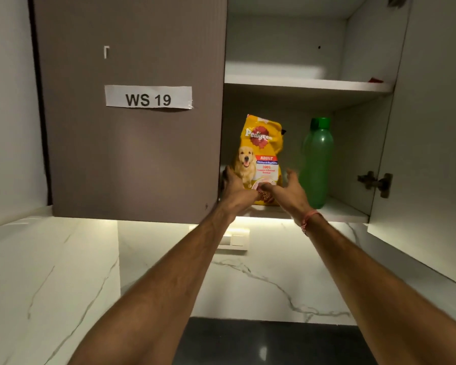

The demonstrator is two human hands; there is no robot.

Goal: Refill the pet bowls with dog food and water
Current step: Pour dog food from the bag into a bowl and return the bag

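1. Left hand (pixel 234 189) reaches into the open cabinet (pixel 363 143), fingers loosely spread at the lower left edge of the dog food bag (pixel 259 156); whether it touches, cannot tell.
2. Right hand (pixel 291 192) fingers spread, thumb over the bag's bottom front, gripping nothing.
3. Bag stands upright on the lower shelf (pixel 345 210), between and just beyond both hands.
4. Green bottle (pixel 316 164) upright just right of the right hand.
5. Closed door with label (pixel 148 97) left of the left hand.
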